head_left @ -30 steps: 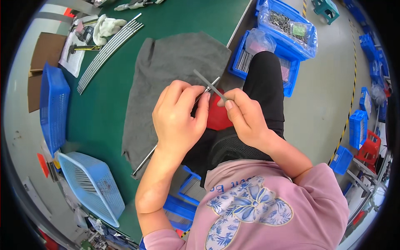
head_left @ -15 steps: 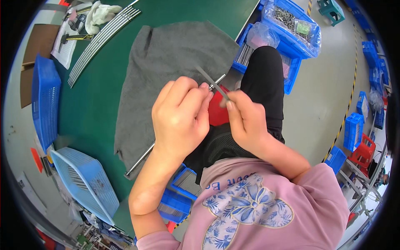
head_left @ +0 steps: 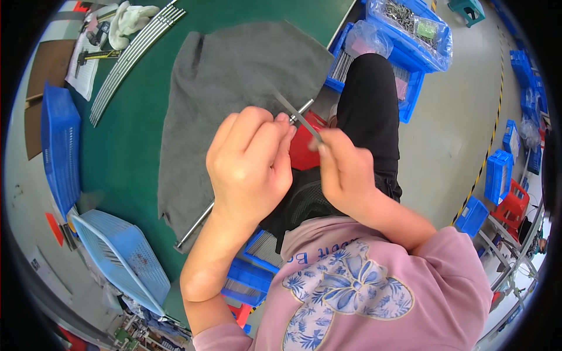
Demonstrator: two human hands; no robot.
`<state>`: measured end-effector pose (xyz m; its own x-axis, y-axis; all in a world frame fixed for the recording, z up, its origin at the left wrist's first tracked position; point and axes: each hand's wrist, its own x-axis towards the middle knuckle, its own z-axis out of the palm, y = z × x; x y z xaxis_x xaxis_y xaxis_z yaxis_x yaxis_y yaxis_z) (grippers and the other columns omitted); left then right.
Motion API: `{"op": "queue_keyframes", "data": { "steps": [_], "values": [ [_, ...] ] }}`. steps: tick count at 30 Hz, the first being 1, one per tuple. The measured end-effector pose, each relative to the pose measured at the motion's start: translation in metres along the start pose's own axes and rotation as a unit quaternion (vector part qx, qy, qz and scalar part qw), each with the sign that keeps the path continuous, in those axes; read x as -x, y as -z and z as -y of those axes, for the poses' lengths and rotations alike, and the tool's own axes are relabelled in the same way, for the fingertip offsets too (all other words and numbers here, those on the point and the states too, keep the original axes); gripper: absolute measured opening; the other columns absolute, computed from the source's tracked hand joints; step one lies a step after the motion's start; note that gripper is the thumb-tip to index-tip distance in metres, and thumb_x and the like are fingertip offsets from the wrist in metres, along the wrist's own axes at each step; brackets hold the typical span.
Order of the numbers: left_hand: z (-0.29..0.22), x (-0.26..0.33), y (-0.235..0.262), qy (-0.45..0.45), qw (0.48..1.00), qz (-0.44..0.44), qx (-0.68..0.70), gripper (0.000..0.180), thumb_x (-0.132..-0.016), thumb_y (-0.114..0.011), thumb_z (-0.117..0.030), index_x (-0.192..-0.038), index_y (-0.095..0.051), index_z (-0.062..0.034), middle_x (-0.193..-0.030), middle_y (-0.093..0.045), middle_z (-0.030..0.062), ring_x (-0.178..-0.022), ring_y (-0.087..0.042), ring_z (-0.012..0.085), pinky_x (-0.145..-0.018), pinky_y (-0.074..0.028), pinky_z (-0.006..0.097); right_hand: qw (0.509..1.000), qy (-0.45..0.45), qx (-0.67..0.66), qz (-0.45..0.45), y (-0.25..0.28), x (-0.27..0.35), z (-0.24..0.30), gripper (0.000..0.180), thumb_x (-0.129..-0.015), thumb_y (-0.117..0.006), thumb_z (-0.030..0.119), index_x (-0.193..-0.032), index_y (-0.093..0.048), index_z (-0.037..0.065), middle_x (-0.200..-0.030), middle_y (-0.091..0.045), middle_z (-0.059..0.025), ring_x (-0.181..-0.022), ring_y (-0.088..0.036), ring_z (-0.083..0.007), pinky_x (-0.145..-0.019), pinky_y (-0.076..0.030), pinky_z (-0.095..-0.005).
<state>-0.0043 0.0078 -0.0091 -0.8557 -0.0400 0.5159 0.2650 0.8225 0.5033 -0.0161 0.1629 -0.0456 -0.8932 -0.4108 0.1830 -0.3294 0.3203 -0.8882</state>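
Observation:
My left hand [head_left: 249,164] is closed around a long, thin metal rod [head_left: 196,225]. The rod slants from the lower left, behind my left forearm, to a bright stepped end [head_left: 304,107] beyond my fingertips. In my right hand [head_left: 349,167] a thin, flat grey file [head_left: 301,119] is pinched between thumb and fingers. It lies across the rod just past my left fingertips and is slightly smeared by motion. Under the hands, a dark grey cloth [head_left: 234,70] is spread over the green table [head_left: 123,152]. My left fingers hide the rod's middle.
Several similar rods [head_left: 132,61] lie at the far left, near a caliper [head_left: 99,55] and white gloves [head_left: 130,23]. Blue baskets [head_left: 61,146] line the left edge. Blue bins [head_left: 413,96] with metal parts stand right of the table. A red stool [head_left: 304,149] shows below the hands.
Both hands keep their grips, and the file still crosses the rod near its end. The whole view has shifted slightly, with the table things a little farther left and up.

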Motion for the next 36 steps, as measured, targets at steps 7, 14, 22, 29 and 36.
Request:
{"op": "queue_keyframes", "data": {
  "steps": [7,14,22,29,36],
  "values": [
    [0.004,0.000,-0.001,-0.002,1.000,-0.006,0.002,0.015,-0.065,-0.073,0.005,-0.071,-0.061,-0.0026,-0.071,-0.054,0.0062,-0.058,-0.052,0.0233,-0.051,-0.043,0.033,1.000,0.007,0.005,0.007,-0.002,-0.012,0.004,0.010,-0.086,-0.056,0.002,-0.096,-0.054,0.005,-0.070,-0.063,-0.0139,-0.060,-0.062,-0.0361,-0.050,-0.048,-0.0402],
    [0.000,0.000,0.000,-0.011,1.000,0.001,-0.007,0.016,-0.065,-0.073,0.005,-0.071,-0.061,-0.0030,-0.071,-0.054,0.0063,-0.059,-0.052,0.0233,-0.051,-0.043,0.033,0.999,-0.014,0.000,0.029,0.002,-0.017,0.010,0.012,-0.088,-0.054,0.002,-0.100,-0.054,0.005,-0.070,-0.062,-0.0152,-0.061,-0.062,-0.0373,-0.051,-0.047,-0.0416],
    [0.001,-0.002,0.001,0.003,1.000,0.005,-0.001,0.016,-0.065,-0.073,0.005,-0.071,-0.060,-0.0029,-0.072,-0.055,0.0066,-0.059,-0.052,0.0240,-0.051,-0.043,0.034,0.999,-0.019,-0.007,0.025,-0.004,-0.019,0.008,0.012,-0.089,-0.053,0.004,-0.101,-0.054,0.006,-0.067,-0.062,-0.0149,-0.062,-0.062,-0.0373,-0.051,-0.048,-0.0422],
    [0.001,0.000,0.000,-0.007,1.000,0.016,0.000,0.016,-0.065,-0.072,0.005,-0.071,-0.060,-0.0029,-0.070,-0.054,0.0063,-0.058,-0.052,0.0240,-0.052,-0.043,0.033,1.000,-0.006,-0.002,0.022,-0.005,-0.009,-0.002,0.012,-0.089,-0.053,0.005,-0.101,-0.053,0.007,-0.068,-0.063,-0.0132,-0.062,-0.063,-0.0351,-0.051,-0.048,-0.0418],
    [0.004,-0.003,0.000,-0.007,1.000,0.012,-0.005,0.016,-0.066,-0.072,0.005,-0.071,-0.060,-0.0029,-0.070,-0.054,0.0064,-0.058,-0.052,0.0240,-0.052,-0.043,0.034,1.000,-0.019,0.006,0.023,-0.004,-0.007,-0.006,0.012,-0.088,-0.054,0.006,-0.100,-0.052,0.007,-0.069,-0.064,-0.0134,-0.059,-0.063,-0.0349,-0.050,-0.048,-0.0428]
  ]
}}
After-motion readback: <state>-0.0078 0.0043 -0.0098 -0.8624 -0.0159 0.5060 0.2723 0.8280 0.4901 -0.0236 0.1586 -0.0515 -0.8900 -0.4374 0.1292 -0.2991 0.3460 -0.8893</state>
